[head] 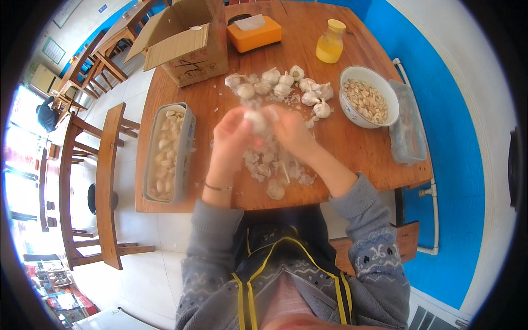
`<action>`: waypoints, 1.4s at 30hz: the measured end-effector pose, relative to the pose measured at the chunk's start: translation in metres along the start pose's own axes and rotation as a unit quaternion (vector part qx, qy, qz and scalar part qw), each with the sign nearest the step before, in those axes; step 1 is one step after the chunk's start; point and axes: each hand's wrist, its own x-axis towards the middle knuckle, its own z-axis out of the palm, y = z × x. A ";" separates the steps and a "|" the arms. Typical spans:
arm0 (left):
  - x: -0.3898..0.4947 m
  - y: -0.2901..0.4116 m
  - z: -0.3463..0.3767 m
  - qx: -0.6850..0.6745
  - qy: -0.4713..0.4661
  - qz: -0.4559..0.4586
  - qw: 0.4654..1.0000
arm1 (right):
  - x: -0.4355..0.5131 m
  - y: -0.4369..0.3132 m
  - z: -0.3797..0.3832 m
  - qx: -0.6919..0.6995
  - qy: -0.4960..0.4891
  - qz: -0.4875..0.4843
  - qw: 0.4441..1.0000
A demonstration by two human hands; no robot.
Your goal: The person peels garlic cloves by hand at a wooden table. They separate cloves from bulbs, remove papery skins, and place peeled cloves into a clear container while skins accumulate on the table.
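A white garlic bulb (256, 122) is held up over the wooden table between my two hands. My left hand (232, 131) grips it, thumb pressed against its side. The fingers of my right hand (288, 128) are bent at the bulb's other side, blurred; whether they pinch its skin I cannot tell. Below the hands lies a heap of papery garlic skins (264, 165) with a stalk on it. Several whole garlic bulbs (282, 90) form a loose row just beyond my hands.
To the left stands a grey plastic container (192, 136) of garlic. An enamel bowl (345, 105) of cloves and a clear plastic box (408, 144) are on the right. Farther back are an open cardboard box (198, 62), an orange tissue box (258, 36) and a yellow-capped jar (329, 45).
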 end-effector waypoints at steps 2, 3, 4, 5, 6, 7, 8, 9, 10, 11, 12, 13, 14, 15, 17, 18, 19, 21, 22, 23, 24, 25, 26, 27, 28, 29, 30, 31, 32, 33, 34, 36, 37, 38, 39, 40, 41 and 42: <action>0.002 0.001 -0.003 -0.018 0.028 0.008 0.999 | 0.000 0.000 -0.003 -0.104 0.003 -0.040 0.994; 0.002 0.002 -0.005 -0.026 0.045 0.007 0.999 | 0.000 0.000 -0.005 -0.148 -0.003 -0.082 0.986; 0.003 0.001 -0.005 -0.014 0.070 0.013 0.997 | 0.001 0.000 -0.008 -0.195 -0.010 -0.108 0.975; 0.004 0.001 -0.004 -0.001 0.096 0.019 0.995 | 0.002 -0.001 -0.011 -0.242 -0.018 -0.134 0.961; 0.004 0.001 -0.004 0.008 0.115 0.030 0.993 | 0.003 -0.002 -0.014 -0.253 -0.014 -0.171 0.952; 0.004 0.001 -0.005 0.016 0.119 0.025 0.992 | 0.006 -0.003 -0.016 -0.264 -0.009 -0.209 0.941; 0.004 0.000 -0.005 0.020 0.116 0.026 0.993 | 0.007 -0.004 -0.017 -0.271 -0.001 -0.247 0.930; 0.005 0.000 -0.005 0.023 0.111 0.027 0.993 | 0.008 -0.005 -0.016 -0.257 0.005 -0.244 0.935; 0.004 -0.001 -0.005 0.039 0.108 0.025 0.993 | 0.008 -0.006 -0.016 -0.239 0.015 -0.241 0.941; 0.004 -0.001 -0.005 0.054 0.104 0.023 0.993 | 0.008 -0.007 -0.015 -0.225 0.024 -0.235 0.945; 0.004 -0.002 -0.005 0.067 0.102 0.020 0.992 | 0.007 -0.008 -0.014 -0.169 0.007 -0.164 0.972; 0.004 -0.003 -0.005 0.090 0.087 0.018 0.992 | 0.005 -0.009 -0.013 -0.115 -0.011 -0.088 0.989; 0.004 -0.005 -0.004 0.111 0.075 0.015 0.991 | 0.004 -0.010 -0.013 -0.060 -0.028 -0.012 0.998; 0.004 -0.006 -0.004 0.133 0.061 0.011 0.989 | 0.003 -0.011 -0.012 -0.024 -0.041 -0.003 0.999; 0.003 -0.008 -0.002 0.154 0.024 0.020 0.988 | 0.003 -0.013 -0.010 0.046 -0.067 0.014 0.997; 0.001 -0.009 0.000 0.164 0.006 0.024 0.986 | 0.002 -0.014 -0.011 0.053 -0.083 0.044 0.994; 0.000 -0.009 0.000 0.166 -0.009 0.046 0.985 | 0.002 -0.014 -0.011 0.060 -0.099 0.073 0.991; -0.002 -0.010 0.002 0.163 -0.040 0.089 0.982 | 0.002 -0.015 -0.009 0.095 -0.092 0.077 0.988; -0.002 -0.011 0.003 0.193 -0.031 0.110 0.974 | 0.002 -0.015 -0.007 0.122 -0.069 0.050 0.989; -0.002 -0.012 0.004 0.218 -0.022 0.132 0.967 | 0.002 -0.016 -0.005 0.147 -0.052 0.053 0.986; -0.002 -0.012 0.005 0.237 -0.015 0.146 0.960 | 0.001 -0.016 -0.006 0.151 -0.059 0.031 0.986; -0.003 -0.012 0.005 0.237 -0.009 0.138 0.962 | 0.001 -0.015 -0.005 0.154 -0.069 0.040 0.985; -0.003 -0.012 0.005 0.232 -0.005 0.123 0.965 | 0.000 -0.016 -0.005 0.154 -0.071 0.057 0.984; -0.003 -0.011 0.005 0.227 0.003 0.101 0.969 | -0.001 -0.016 -0.005 0.182 -0.075 0.052 0.979; -0.004 -0.012 0.005 0.223 -0.003 0.117 0.968 | -0.003 -0.016 -0.004 0.207 -0.071 0.054 0.974; -0.005 -0.012 0.005 0.218 -0.006 0.127 0.967 | -0.004 -0.016 -0.003 0.232 -0.067 0.055 0.969; -0.005 -0.012 0.006 0.215 -0.011 0.137 0.967 | -0.004 -0.016 -0.003 0.222 -0.064 0.048 0.972; -0.005 -0.012 0.006 0.209 -0.011 0.136 0.968 | -0.004 -0.015 -0.002 0.213 -0.061 0.042 0.974; -0.005 -0.012 0.006 0.204 -0.012 0.134 0.970 | -0.005 -0.015 0.000 0.205 -0.054 0.033 0.977; -0.006 -0.012 0.006 0.197 -0.014 0.130 0.972 | -0.005 -0.015 0.001 0.205 -0.049 0.032 0.977; -0.006 -0.012 0.006 0.191 -0.016 0.130 0.973 | -0.006 -0.014 0.001 0.206 -0.040 0.028 0.977; -0.006 -0.013 0.007 0.173 -0.022 0.126 0.977 | -0.007 -0.013 0.001 0.182 -0.018 0.020 0.983; -0.006 -0.013 0.007 0.162 -0.029 0.117 0.979 | -0.007 -0.012 0.000 0.156 -0.005 0.016 0.988; -0.007 -0.014 0.009 0.151 -0.035 0.109 0.982 | -0.007 -0.011 -0.001 0.128 0.014 0.027 0.991; -0.007 -0.014 0.010 0.137 -0.044 0.100 0.985 | -0.007 -0.011 -0.001 0.130 0.011 0.002 0.991; -0.005 -0.014 0.011 0.138 -0.042 0.124 0.982 | -0.007 -0.011 -0.001 0.130 0.015 -0.008 0.991; -0.003 -0.013 0.012 0.136 -0.042 0.146 0.979 | -0.006 -0.011 -0.001 0.131 0.017 -0.019 0.991; -0.002 -0.012 0.013 0.136 -0.041 0.169 0.975 | -0.004 -0.011 0.000 0.154 0.022 -0.014 0.988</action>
